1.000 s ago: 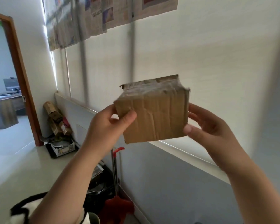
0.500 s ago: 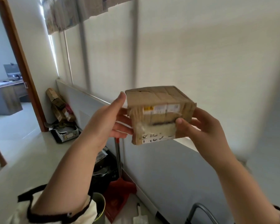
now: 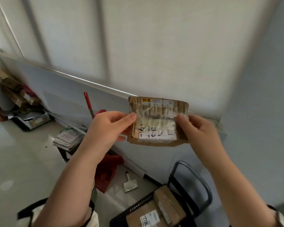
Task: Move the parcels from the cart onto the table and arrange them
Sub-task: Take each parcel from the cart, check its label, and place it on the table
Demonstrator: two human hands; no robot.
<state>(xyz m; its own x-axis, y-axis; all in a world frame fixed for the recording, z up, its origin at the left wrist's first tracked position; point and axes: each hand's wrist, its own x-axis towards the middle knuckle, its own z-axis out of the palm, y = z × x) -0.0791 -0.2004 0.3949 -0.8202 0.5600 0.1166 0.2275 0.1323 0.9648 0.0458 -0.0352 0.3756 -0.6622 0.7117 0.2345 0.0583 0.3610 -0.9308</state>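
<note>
We hold the taped cardboard parcel (image 3: pixel 156 126) in mid-air, clear of the cart (image 3: pixel 119 218), left hand (image 3: pixel 105 126) pinching its left edge, right hand (image 3: pixel 199 131) its right; the table is out of view. We should carry it level, label up; we mustn't crush the worn edges.

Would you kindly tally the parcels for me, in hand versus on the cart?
Held parcel, in left hand and right hand: 1
Cart parcels visible on the cart: 2
Total: 3
</note>
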